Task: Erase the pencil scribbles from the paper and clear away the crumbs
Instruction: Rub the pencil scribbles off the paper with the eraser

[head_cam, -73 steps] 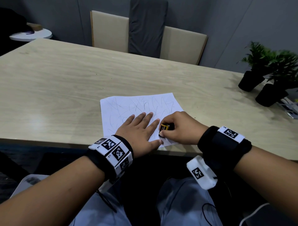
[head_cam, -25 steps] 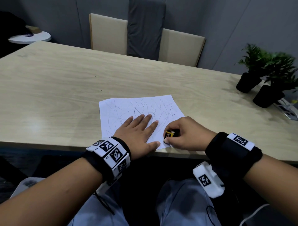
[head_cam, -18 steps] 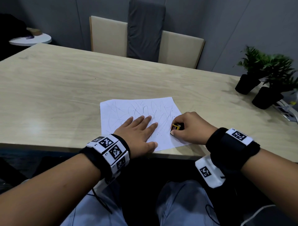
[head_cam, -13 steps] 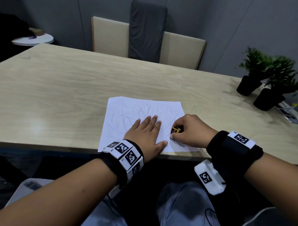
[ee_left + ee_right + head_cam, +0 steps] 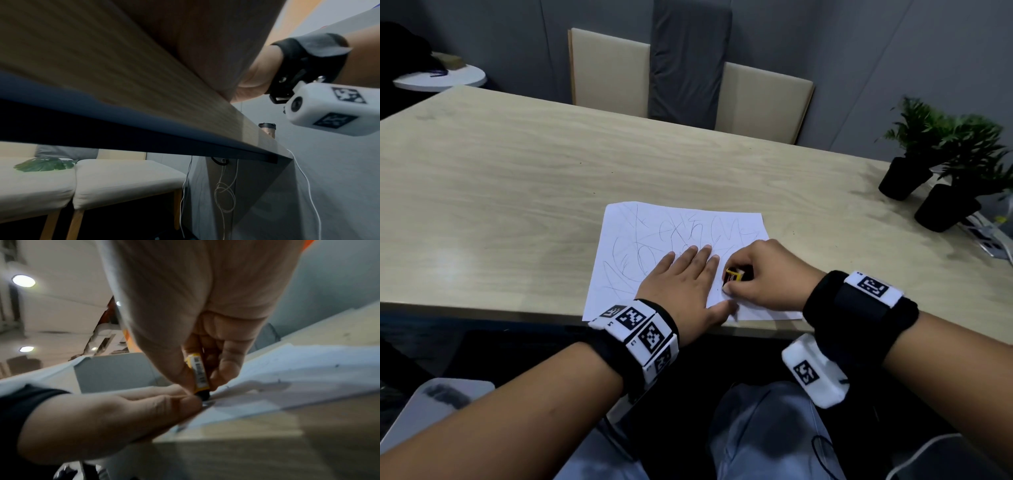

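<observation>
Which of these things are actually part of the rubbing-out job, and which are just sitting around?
In the job:
paper, scribbled in pencil
eraser, pinched in the right hand
left hand, flat on the paper
table under it

Just sitting around:
two potted plants
chairs
small round table

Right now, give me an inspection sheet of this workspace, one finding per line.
Surface: light wooden table, paper at its near edge.
Job's things: paper flat, pencil scribbles remaining; eraser in a yellow sleeve, tip on the paper; a few dark crumbs.
Clutter: two potted plants at the far right.
Hands: left hand flat, pressing the paper; right hand pinching the eraser.
Cables: white cords hanging under the table.
Surroundings: beige chairs, grey wall.
</observation>
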A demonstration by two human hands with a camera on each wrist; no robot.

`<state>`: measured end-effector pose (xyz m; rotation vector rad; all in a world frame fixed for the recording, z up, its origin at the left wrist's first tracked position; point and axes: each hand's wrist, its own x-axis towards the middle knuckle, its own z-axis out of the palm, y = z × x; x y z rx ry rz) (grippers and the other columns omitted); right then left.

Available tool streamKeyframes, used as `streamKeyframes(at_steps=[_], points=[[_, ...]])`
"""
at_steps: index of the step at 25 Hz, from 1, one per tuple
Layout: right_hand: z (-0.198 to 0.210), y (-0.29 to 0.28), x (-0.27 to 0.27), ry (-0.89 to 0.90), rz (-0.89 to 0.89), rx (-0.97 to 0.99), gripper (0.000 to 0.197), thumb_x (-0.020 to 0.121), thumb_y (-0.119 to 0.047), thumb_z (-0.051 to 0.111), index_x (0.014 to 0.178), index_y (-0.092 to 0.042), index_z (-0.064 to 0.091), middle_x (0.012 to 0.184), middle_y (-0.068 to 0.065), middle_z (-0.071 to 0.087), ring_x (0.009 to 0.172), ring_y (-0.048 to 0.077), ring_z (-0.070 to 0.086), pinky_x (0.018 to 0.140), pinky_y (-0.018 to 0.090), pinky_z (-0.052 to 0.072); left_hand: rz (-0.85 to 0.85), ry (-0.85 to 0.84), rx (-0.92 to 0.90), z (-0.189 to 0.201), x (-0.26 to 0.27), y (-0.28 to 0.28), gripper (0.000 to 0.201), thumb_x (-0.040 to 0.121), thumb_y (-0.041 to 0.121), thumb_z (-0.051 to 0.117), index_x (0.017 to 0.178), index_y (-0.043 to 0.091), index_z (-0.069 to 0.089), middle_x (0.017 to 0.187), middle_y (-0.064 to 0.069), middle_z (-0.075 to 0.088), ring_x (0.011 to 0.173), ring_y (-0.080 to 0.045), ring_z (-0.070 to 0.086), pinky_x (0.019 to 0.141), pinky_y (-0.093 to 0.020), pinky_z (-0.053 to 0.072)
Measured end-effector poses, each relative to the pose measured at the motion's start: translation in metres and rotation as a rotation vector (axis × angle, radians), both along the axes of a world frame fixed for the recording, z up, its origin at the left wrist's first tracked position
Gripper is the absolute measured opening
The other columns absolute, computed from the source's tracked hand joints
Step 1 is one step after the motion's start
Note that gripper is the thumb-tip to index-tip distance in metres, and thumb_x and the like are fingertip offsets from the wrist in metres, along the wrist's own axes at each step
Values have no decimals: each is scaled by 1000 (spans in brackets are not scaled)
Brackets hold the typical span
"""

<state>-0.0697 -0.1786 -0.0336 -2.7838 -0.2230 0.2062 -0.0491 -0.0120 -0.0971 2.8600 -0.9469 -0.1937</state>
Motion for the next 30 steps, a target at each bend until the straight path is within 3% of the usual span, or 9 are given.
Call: streamKeyframes(at_steps=[4,12,17,20,22,24,25,28,30], points=[[3,-5,7,-14,-60,18,10,81,-21,67,82,-13,73,76,1,70,73,15,62,66,29,48,-8,10,12,0,2,0,81,94,68,18,156,22,-6,163,6,-14,149,-11,-15,121,-37,-8],[0,-3,11,-42,-46,-3,14,81,-19,64,80,-6,70,74,6,69,72,20,62,64,33,48,-15,6,9,0,2,0,81,94,68,18,156,22,-5,163,6,-13,149,-11,-14,121,-37,-8],[0,13,1,16,5,37,13,79,-16,64,66,-19,68,59,-5,63,56,8,53,55,25,43,-16,0,-13,-1,3,0,81,93,68,18,157,22,-3,164,5,-11,149,-11,-12,121,-37,-7],[5,2,12,-19,-43,-24,12,80,-20,64,78,-11,72,72,3,69,69,18,62,63,32,49,-16,6,6,-1,3,0,82,93,68,18,157,22,-5,163,6,-13,149,-11,-14,121,-37,-8],[6,2,12,-14,-54,-19,12,80,-17,63,73,-20,72,67,-4,68,64,11,59,58,29,47,-17,9,9,-1,2,0,81,94,68,19,156,22,-5,163,6,-13,149,-11,-14,121,-37,-8],[8,15,3,37,25,8,31,79,-14,63,56,-35,65,53,-14,60,54,3,52,50,14,36,-23,3,-15,-1,3,1,80,94,67,20,157,23,-4,164,5,-12,149,-11,-13,121,-38,-7],[7,18,0,49,54,16,34,78,-14,64,52,-36,62,51,-16,58,53,2,51,49,13,35,-26,1,-22,-1,3,1,80,94,66,21,157,23,-3,164,5,-11,149,-11,-12,121,-38,-7],[11,0,13,-1,-33,-57,9,80,-19,65,75,-20,73,70,-6,68,66,8,59,62,26,49,-25,8,2,0,3,2,81,94,67,20,156,22,-5,163,6,-14,149,-11,-14,120,-37,-8],[10,-7,16,-4,-69,-63,10,81,-20,65,82,-15,73,76,-2,69,72,14,61,66,28,50,-26,9,4,0,3,2,81,94,68,20,156,22,-6,163,6,-15,149,-11,-15,121,-36,-8]])
